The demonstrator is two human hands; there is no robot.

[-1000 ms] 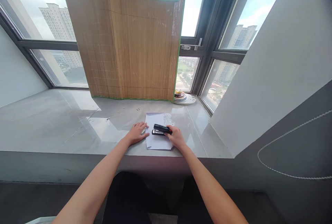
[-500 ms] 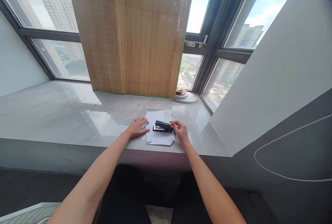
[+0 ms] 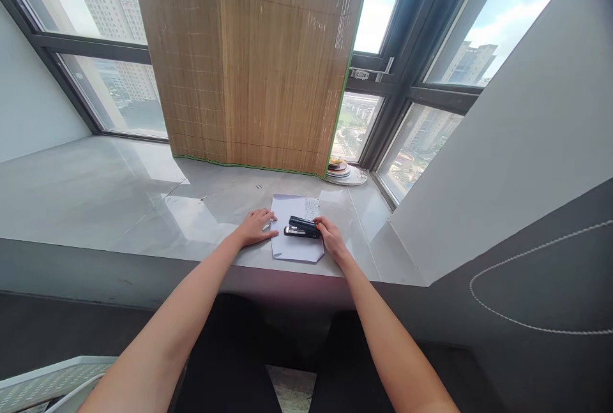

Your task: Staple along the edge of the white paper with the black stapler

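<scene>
A black stapler [image 3: 302, 228] lies across white paper [image 3: 292, 250] on the sill, its jaw gaping toward the left. My right hand [image 3: 331, 237] has its fingers closed on the stapler's right end, where a bit of orange shows. On the paper's left edge rests my left hand [image 3: 256, 227], fingers apart, holding nothing. Small handwriting or print covers the paper's upper right corner, and its lower right corner is folded or cut.
The pale tiled sill [image 3: 96, 196] runs under the windows. A bamboo mat [image 3: 268, 68] stands upright at the back. Stacked plates [image 3: 348, 175] sit by the window corner. A beaded cord [image 3: 517, 253] hangs at right; a white basket [image 3: 57, 371] is at lower left.
The camera view has shifted slightly. My right fingers have closed more around the stapler's end, covering part of the orange. The left hand stays on the paper.
</scene>
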